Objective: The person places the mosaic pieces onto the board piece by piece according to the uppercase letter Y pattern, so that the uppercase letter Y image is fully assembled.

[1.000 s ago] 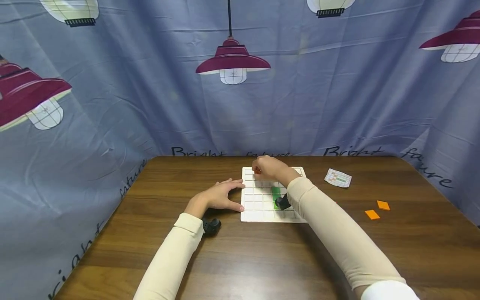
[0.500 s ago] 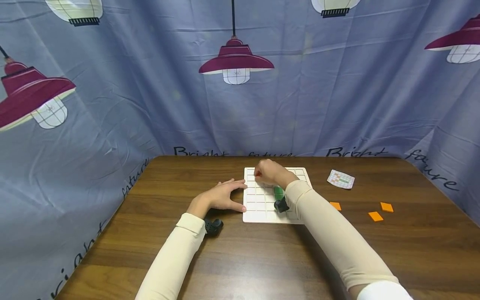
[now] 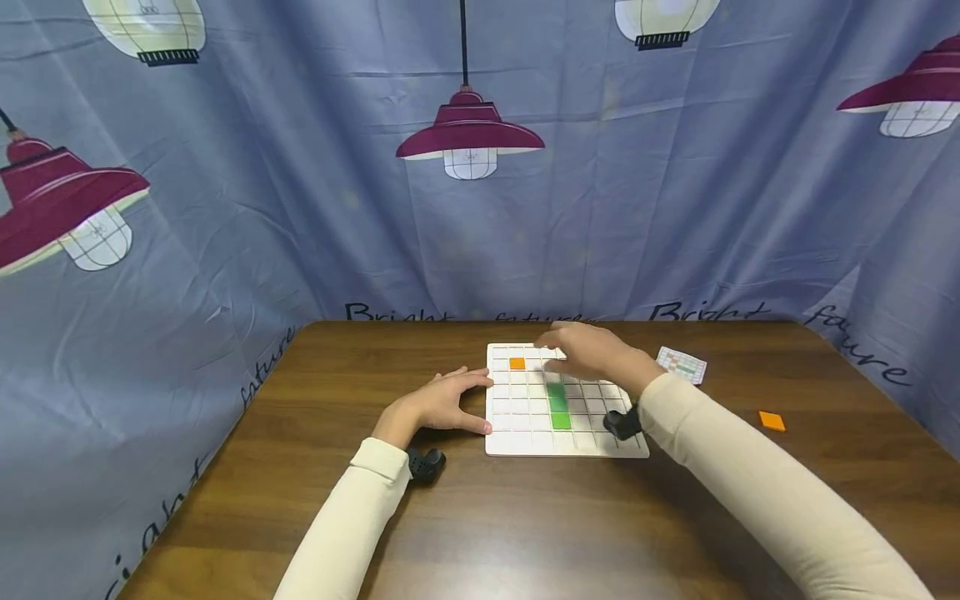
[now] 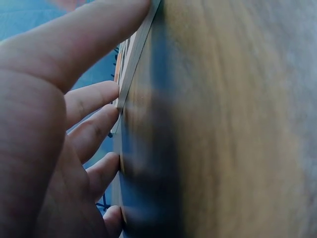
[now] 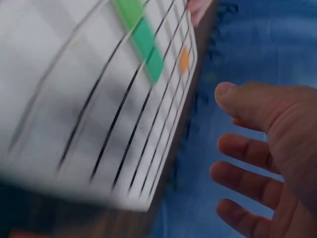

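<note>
A white grid board point(image 3: 517, 442) lies on the table. An orange tile point(image 3: 517, 363) sits in a cell near its far left corner, and a strip of green tiles point(image 3: 558, 404) runs down its middle. At the board's left edge my left hand point(image 3: 442, 402) rests with spread fingers, thumb and fingertips against the side. My right hand point(image 3: 588, 350) hovers above the far right part of the board, fingers apart and holding nothing. In the right wrist view the loosely bent fingers point(image 5: 242, 178) are clear of the board, with the orange tile point(image 5: 184, 60) beyond.
A small printed card point(image 3: 681, 364) with a coloured grid lies right of the board, partly behind my right wrist. Farther right, a loose orange tile point(image 3: 772, 421) lies on the wooden table point(image 3: 465, 517). A blue curtain point(image 3: 337, 208) hangs behind the table.
My right hand has let go of the orange tile on the board and moved right, its fingers opening. The left hand stays at the board's edge. My right sleeve now covers more of the right side.
</note>
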Demonstrator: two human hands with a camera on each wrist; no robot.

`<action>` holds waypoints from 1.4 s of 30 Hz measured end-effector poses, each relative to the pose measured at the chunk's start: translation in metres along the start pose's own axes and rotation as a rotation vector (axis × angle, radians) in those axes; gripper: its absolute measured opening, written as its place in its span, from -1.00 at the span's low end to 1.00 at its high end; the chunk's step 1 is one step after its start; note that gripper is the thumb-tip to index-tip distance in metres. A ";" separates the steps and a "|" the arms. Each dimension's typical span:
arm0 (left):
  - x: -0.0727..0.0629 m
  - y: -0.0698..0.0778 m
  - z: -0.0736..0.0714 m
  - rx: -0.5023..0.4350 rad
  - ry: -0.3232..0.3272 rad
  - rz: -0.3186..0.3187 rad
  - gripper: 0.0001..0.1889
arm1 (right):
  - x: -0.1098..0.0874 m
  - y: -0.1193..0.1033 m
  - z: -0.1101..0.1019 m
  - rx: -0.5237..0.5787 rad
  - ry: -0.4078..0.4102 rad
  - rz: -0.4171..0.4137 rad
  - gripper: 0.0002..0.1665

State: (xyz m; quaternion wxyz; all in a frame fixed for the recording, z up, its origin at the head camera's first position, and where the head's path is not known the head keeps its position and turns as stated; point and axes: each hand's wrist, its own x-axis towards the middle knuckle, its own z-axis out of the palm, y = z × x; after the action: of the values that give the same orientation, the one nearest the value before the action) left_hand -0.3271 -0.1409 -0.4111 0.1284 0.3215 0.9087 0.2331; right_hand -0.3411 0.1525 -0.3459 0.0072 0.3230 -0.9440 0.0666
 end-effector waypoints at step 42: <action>-0.001 0.005 0.002 -0.036 -0.003 -0.032 -0.16 | -0.225 0.107 0.035 -0.019 0.215 -0.029 -0.39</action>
State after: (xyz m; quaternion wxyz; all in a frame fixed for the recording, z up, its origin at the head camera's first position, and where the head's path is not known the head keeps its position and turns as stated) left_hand -0.3231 -0.1378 -0.4103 0.1391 0.3049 0.9092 0.2471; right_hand -0.2280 0.3688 -0.4066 0.1124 0.3275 -0.9336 0.0919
